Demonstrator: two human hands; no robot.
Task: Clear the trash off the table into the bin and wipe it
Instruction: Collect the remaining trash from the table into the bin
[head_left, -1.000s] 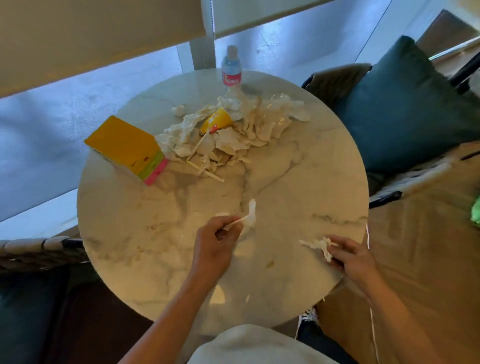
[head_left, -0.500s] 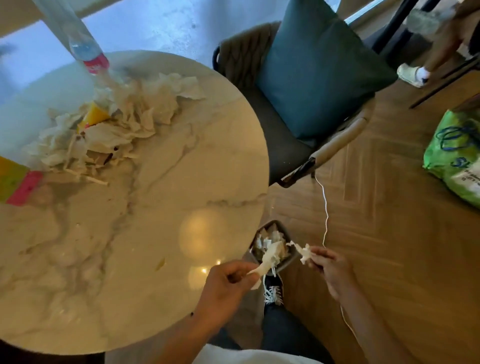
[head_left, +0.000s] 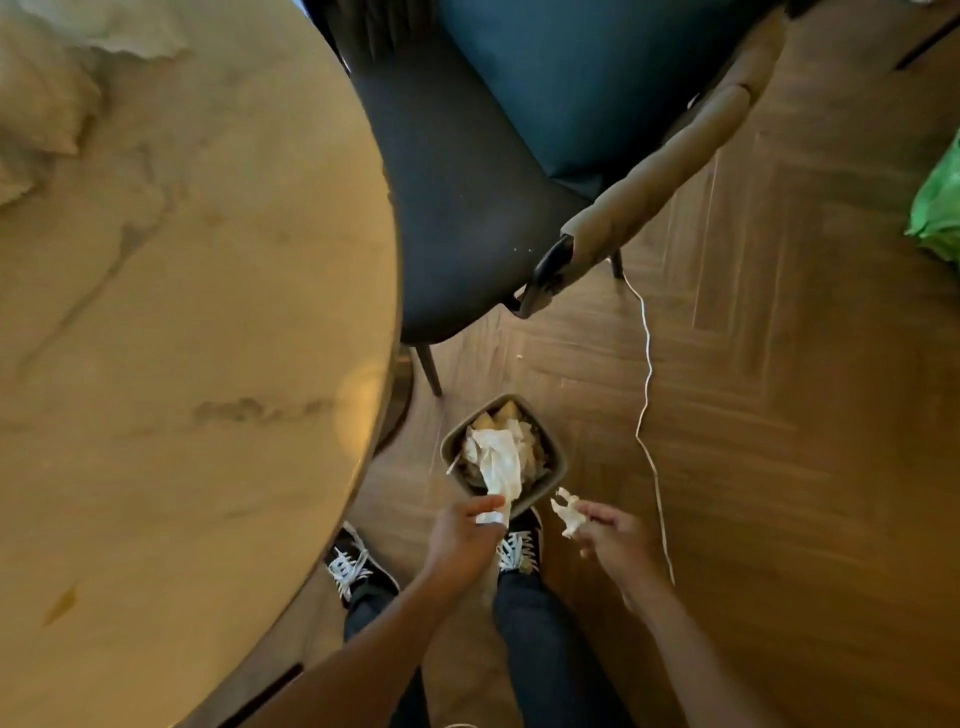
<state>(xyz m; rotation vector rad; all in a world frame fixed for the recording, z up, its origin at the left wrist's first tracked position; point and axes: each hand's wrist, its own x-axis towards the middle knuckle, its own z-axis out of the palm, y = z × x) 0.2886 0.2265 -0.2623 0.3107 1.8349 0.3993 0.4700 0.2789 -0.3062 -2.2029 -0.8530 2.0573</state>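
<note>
A small square bin (head_left: 551, 484) stands on the wooden floor right of the round marble table (head_left: 197, 332), with crumpled white paper inside. My left hand (head_left: 460, 540) pinches a white wrapper (head_left: 501, 467) that hangs over the bin's near rim. Just right of the bin, my right hand (head_left: 613, 535) pinches a small crumpled scrap of paper (head_left: 567, 512). More crumpled paper trash (head_left: 47, 98) lies at the table's far left edge of view.
A dark chair (head_left: 467, 197) with a teal cushion (head_left: 582, 67) stands behind the bin. A white cord (head_left: 647, 374) runs across the floor on the right. A green bag (head_left: 940, 208) lies at the right edge. My shoes (head_left: 519, 545) are beside the bin.
The view swung from the tabletop down to the floor. Both hands carried their paper pieces off the table to the bin, and the left one now holds its wrapper over the rim.
</note>
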